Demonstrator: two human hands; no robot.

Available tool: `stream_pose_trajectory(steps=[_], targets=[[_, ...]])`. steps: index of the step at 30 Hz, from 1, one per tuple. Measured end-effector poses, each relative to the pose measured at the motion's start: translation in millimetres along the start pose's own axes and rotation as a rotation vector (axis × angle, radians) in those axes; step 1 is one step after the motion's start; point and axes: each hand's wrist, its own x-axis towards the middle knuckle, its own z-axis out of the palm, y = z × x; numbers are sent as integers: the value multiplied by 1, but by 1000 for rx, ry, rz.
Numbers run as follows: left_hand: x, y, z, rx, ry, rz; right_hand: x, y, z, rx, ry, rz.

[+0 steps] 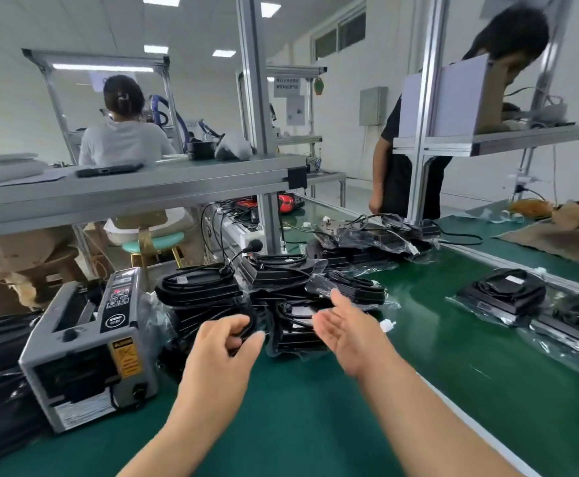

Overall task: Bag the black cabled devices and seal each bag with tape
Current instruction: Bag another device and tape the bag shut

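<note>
Head view: left hand point(222, 342) curls at a bagged device point(296, 333), grip unclear, right hand point(346, 330) spread empty; its slick film probably slips, so clasp the rigid body.

left grip point(220, 342): bare | right grip point(347, 333): bare | forearms point(195, 421): bare to frame edge

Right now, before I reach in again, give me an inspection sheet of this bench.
Surface: green conveyor belt.
Job's things: pile of black cabled devices, some in clear bags; bagged devices at right; tape dispenser at left.
Clutter: phone on the upper shelf.
Grips: left hand curled at the pile, hold unclear; right hand open.
Cables: cords coiled on devices; power strip behind.
Surroundings: seated worker, standing worker.
</note>
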Motion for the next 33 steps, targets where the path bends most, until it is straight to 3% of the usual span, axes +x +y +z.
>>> stream_pose_trajectory(steps=[11,21,27,33], targets=[[59,23,73,6,-164,-101,89,-30,-6,244,136,159],[44,8,74,-55,-178,-190,78,-25,-18,104,177,119],[34,6,60,-294,-128,-289,15,8,-29,-49,-51,-7],[27,-2,21,-520,-175,-445,-62,46,-45,-207,-265,13]])
